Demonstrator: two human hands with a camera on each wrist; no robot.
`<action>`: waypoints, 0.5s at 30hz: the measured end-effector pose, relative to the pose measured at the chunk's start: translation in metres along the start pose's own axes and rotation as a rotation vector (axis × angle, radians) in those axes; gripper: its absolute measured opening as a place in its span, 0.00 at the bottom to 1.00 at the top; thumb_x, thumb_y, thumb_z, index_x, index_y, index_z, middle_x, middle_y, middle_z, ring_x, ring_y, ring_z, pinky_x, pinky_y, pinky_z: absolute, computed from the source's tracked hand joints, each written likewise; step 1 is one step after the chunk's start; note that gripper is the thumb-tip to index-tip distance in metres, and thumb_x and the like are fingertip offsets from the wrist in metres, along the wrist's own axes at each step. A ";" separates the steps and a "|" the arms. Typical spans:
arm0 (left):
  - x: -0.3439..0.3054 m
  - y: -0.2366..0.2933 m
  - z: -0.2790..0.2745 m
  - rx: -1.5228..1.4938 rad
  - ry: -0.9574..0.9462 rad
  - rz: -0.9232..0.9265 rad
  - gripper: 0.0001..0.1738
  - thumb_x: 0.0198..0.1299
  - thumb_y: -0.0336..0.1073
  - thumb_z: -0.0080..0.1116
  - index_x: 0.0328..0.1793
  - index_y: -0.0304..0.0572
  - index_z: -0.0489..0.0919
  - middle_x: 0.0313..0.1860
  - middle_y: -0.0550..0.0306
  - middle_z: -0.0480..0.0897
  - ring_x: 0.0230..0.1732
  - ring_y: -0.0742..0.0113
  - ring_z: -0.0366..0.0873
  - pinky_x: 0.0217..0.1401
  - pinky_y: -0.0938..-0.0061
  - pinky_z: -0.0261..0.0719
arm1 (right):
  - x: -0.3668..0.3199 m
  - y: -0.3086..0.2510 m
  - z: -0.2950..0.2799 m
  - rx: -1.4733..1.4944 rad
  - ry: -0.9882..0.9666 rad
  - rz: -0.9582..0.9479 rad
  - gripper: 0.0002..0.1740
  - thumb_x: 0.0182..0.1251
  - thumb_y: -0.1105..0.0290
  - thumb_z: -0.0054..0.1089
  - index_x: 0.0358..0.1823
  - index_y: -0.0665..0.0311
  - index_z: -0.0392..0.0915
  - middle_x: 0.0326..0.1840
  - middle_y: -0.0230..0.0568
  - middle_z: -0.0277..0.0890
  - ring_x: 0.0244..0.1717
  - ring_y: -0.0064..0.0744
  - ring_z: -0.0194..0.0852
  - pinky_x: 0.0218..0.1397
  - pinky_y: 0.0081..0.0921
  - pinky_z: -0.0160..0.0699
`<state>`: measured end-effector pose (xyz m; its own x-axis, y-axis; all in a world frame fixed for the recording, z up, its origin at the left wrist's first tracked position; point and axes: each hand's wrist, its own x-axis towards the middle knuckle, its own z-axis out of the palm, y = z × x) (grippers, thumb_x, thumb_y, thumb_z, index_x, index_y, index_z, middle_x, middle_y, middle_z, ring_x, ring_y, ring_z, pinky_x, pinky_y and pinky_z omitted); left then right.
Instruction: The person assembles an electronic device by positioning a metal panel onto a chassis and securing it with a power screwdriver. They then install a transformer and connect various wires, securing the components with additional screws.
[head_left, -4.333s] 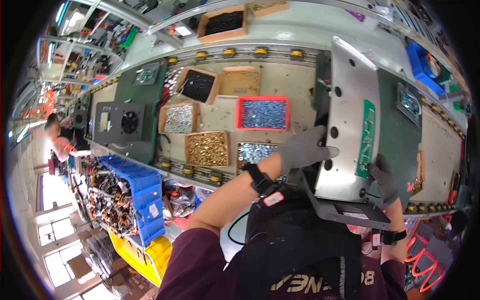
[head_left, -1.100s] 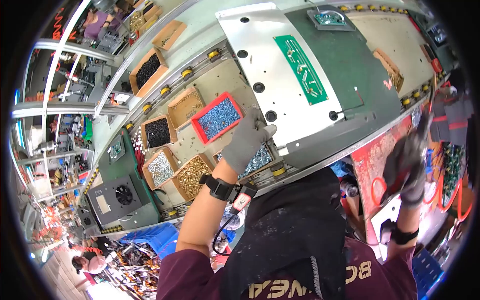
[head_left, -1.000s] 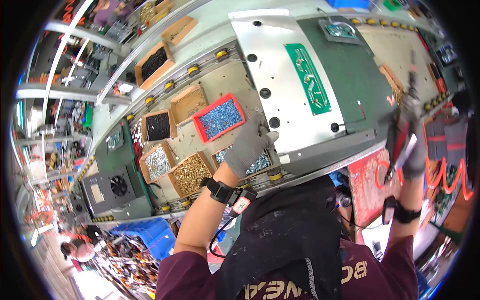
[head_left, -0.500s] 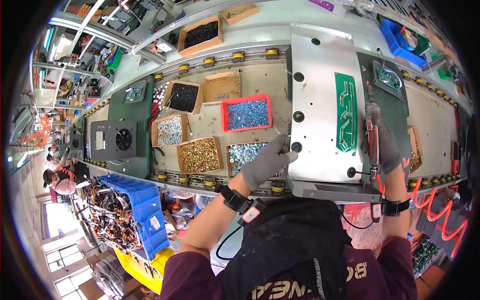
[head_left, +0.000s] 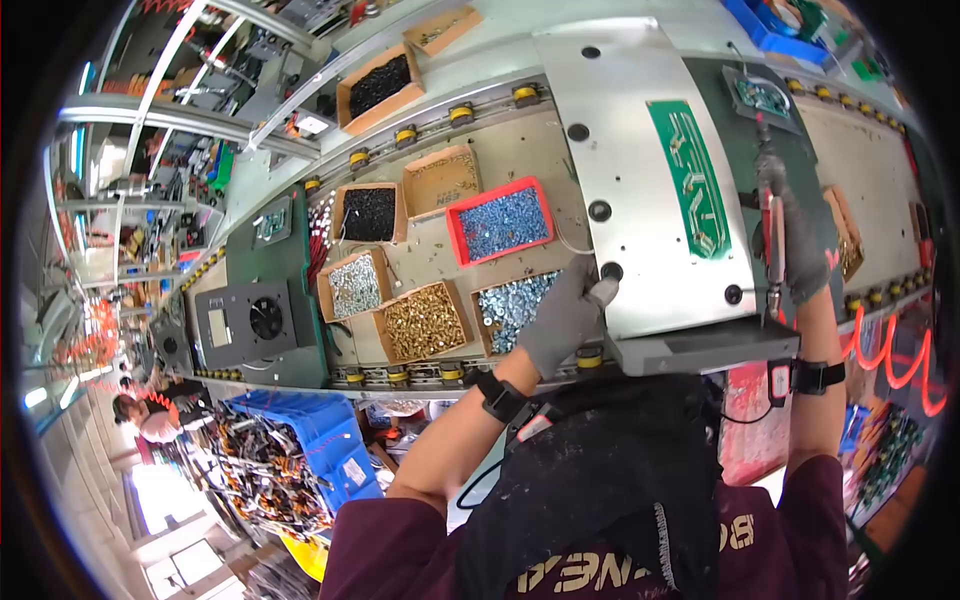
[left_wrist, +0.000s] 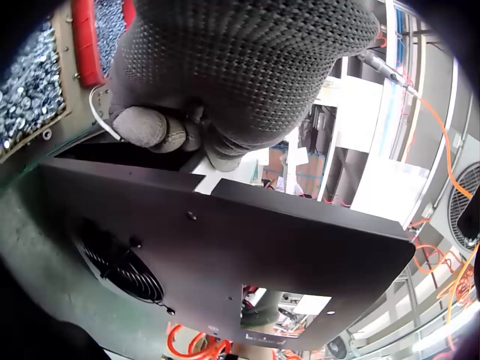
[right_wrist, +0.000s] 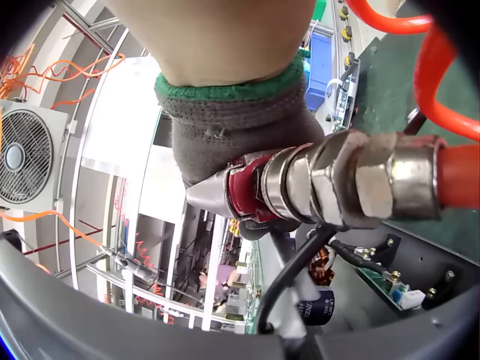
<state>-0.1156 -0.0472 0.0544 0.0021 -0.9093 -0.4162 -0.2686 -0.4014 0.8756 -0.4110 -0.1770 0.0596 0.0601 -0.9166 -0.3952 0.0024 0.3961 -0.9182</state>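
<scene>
The green circuit board (head_left: 689, 180) and black round fittings (head_left: 600, 210) are set on the metal panel (head_left: 640, 150); whether the board is fastened, and so how much is left, cannot be told. The panel's near left edge is pinched by the left hand (head_left: 563, 320). Beside its right edge, a red-and-silver tool (head_left: 775, 240) (hose-fed) is gripped in the right hand's (head_left: 805, 255) curled fingers.

Circuit board (head_left: 690, 180) on panel (head_left: 632, 185), bins (head_left: 456, 235) left
</scene>
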 end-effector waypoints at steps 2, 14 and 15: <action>0.002 -0.005 -0.001 0.072 -0.024 0.051 0.16 0.65 0.41 0.56 0.41 0.35 0.67 0.27 0.61 0.65 0.30 0.75 0.60 0.33 0.76 0.65 | -0.032 0.004 -0.017 0.075 0.025 -0.136 0.30 0.71 0.42 0.41 0.51 0.63 0.73 0.34 0.41 0.79 0.18 0.20 0.70 0.19 0.18 0.67; 0.006 0.011 0.004 0.089 -0.098 0.012 0.16 0.61 0.37 0.61 0.41 0.33 0.68 0.20 0.61 0.70 0.16 0.77 0.65 0.15 0.78 0.61 | -0.288 0.080 0.019 0.310 0.445 -0.087 0.36 0.62 0.42 0.55 0.56 0.68 0.69 0.24 0.34 0.71 0.21 0.21 0.68 0.21 0.17 0.63; 0.008 0.006 0.007 0.087 -0.045 0.042 0.17 0.61 0.37 0.61 0.42 0.32 0.68 0.20 0.62 0.70 0.15 0.77 0.64 0.14 0.78 0.61 | -0.298 0.083 0.025 0.292 0.289 -0.026 0.36 0.61 0.43 0.57 0.57 0.69 0.68 0.27 0.34 0.72 0.24 0.22 0.70 0.24 0.18 0.66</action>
<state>-0.1240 -0.0560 0.0551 -0.0541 -0.9185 -0.3917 -0.3499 -0.3499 0.8690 -0.4036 0.1306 0.1014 -0.2269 -0.8874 -0.4013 0.2855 0.3333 -0.8985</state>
